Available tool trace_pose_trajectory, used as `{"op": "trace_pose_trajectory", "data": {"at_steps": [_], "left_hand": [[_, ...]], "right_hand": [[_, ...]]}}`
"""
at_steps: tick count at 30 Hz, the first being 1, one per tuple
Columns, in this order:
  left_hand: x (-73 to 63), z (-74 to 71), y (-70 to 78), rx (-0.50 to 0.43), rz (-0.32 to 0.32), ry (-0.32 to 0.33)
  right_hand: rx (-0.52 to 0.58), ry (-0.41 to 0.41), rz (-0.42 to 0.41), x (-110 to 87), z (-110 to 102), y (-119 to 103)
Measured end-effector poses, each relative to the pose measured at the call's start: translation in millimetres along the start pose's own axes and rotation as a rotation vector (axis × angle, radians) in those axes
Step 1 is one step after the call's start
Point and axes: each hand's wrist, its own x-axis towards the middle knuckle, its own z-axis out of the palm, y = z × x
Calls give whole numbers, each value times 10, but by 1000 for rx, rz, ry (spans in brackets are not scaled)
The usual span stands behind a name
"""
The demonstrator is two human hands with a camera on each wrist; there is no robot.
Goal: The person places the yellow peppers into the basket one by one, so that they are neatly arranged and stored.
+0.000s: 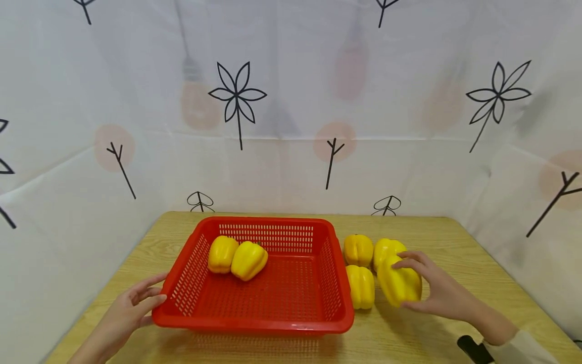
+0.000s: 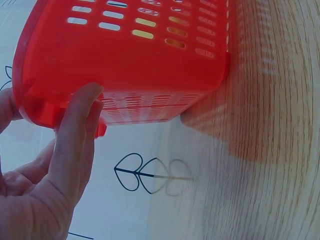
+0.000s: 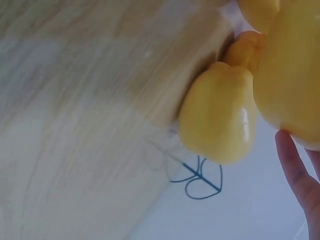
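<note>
A red plastic basket [image 1: 254, 325] with slotted walls stands on the table. My left hand [image 1: 123, 314] holds its near left corner by the rim; in the left wrist view the fingers [image 2: 75, 125] lie against the outer wall. Inside, toward the far left, two yellow bell peppers [image 1: 248, 260] rest side by side. My right hand [image 1: 443, 290] grips another yellow bell pepper [image 1: 397, 283] above the table, right of the basket, thumb below and fingers over the top. In the right wrist view this pepper [image 3: 292, 75] is partly cut off by the frame's edge.
Beside the basket's right wall, three more yellow bell peppers [image 1: 361, 288] are on the wooden table [image 1: 436, 333]; the held one partly covers one of them. Behind the table and at its sides hangs a white patterned cloth [image 1: 291, 167].
</note>
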Motion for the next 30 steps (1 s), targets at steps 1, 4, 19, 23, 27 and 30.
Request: {"op": "trace_pose_trajectory", "data": {"at_steps": [1, 4, 19, 23, 27, 30], "left_hand": [[0, 0, 1, 0, -2, 1], [1, 1, 4, -1, -2, 0], [-8, -4, 12, 3, 11, -14], [-5, -8, 11, 0, 9, -20], [-3, -23, 4, -6, 16, -41], [-3, -29, -1, -10, 20, -48]], "right_hand": [[-1, 5, -3, 14, -7, -2], [14, 16, -15, 57, -27, -13], [18, 63, -75, 338, -110, -95], [22, 57, -70, 424, -133, -127], [24, 56, -61, 503, -140, -164], [28, 55, -54, 555, -135, -191]]}}
